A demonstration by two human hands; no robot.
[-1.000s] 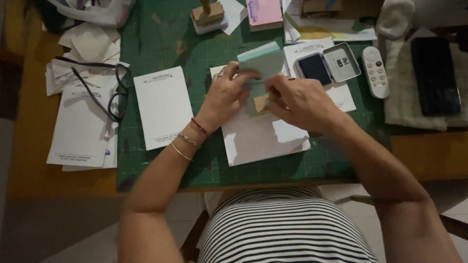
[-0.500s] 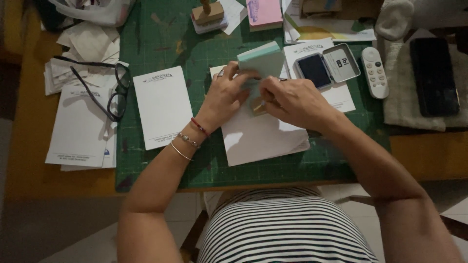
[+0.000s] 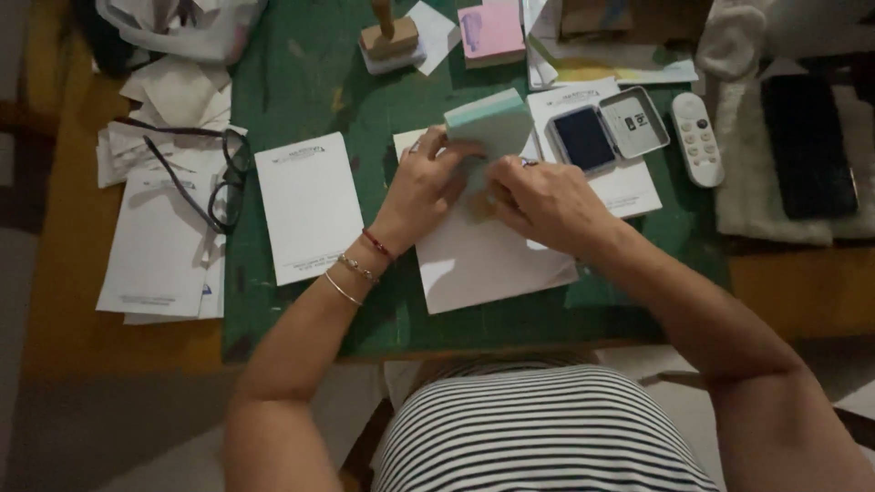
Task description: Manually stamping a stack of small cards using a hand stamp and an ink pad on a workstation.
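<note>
My left hand (image 3: 424, 187) and my right hand (image 3: 542, 200) meet over a white sheet of paper (image 3: 492, 260) on a green cutting mat (image 3: 310, 82). Both hands grip a pale mint-green block (image 3: 488, 123), tilted up on its edge above the sheet. A small tan piece shows between my fingers under the block; what it is cannot be told. An open dark-blue ink pad in a metal tin (image 3: 606, 132) lies just right of the block.
A white printed sheet (image 3: 305, 205) lies left of my hands. Black glasses (image 3: 219, 178) rest on a paper stack (image 3: 159, 246) at far left. A wooden-handled stamp (image 3: 387, 36), a pink block (image 3: 492, 32), a white remote (image 3: 697, 137) and a dark phone (image 3: 807, 146) lie behind and right.
My right hand has slid slightly left, closer to my left hand under the mint-green block. The block and paper stay in place.
</note>
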